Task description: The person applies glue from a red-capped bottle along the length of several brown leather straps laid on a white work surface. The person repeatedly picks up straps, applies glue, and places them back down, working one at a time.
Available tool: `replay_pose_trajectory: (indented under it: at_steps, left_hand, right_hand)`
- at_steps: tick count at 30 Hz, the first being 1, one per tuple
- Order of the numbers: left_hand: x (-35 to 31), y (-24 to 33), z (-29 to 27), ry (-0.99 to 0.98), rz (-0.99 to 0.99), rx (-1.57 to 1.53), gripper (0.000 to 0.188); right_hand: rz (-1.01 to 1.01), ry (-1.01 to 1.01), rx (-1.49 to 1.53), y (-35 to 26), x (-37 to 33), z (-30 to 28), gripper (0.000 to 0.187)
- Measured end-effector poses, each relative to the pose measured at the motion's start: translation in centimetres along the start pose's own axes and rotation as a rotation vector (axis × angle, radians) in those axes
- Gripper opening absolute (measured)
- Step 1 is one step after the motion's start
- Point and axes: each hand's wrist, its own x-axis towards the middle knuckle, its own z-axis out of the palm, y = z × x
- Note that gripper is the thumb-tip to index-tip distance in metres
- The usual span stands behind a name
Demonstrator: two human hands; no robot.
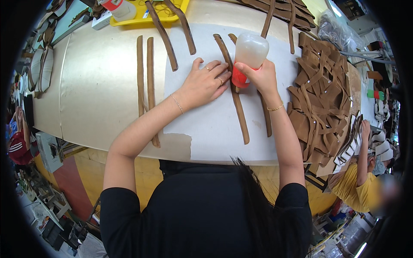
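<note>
My right hand (261, 79) is wrapped round a translucent squeeze bottle (251, 48) with a red collar. The bottle is tipped upside down, its narrow tip at a long brown strap (241, 116) on the white paper sheet (206, 129). My left hand (205, 84) lies flat on the paper with fingers stretched out, their tips at the strap's left edge. Another brown strap (265, 118) runs under my right wrist, partly hidden. Further left lie two straight brown straps (140, 73), and at the far side two curved straps (162, 36) with dark edges.
A tangled pile of brown strap pieces (320, 94) covers the table's right side. At the back stands a yellow tray (150, 18) with a second bottle (122, 10) in it. More brown pieces (284, 10) lie at the far edge. A co-worker in a yellow top (357, 182) is at the right.
</note>
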Motion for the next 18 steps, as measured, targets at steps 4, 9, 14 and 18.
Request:
replay_pose_trajectory:
  at_steps: [4, 9, 14, 18]
  left_hand:
    - [-0.9, 1.3, -0.4, 0.031, 0.027, -0.033, 0.041]
    - [-3.7, 4.8, 0.1, -0.058, 0.174, -0.134, 0.046]
    - [-4.2, 5.8, 0.4, -0.069, 0.159, -0.126, 0.045]
    - [-4.2, 5.7, 0.4, -0.058, 0.160, -0.143, 0.043]
  right_hand:
    - [0.063, 0.042, 0.207, 1.0, -0.4, -1.0, 0.047]
    - [0.033, 0.099, 0.155, 1.1, -0.5, -1.1, 0.045]
    - [-0.039, 0.090, 0.044, 0.4, -1.1, -0.5, 0.041]
    - [-0.081, 0.077, 0.005, 0.3, -1.2, -0.5, 0.041]
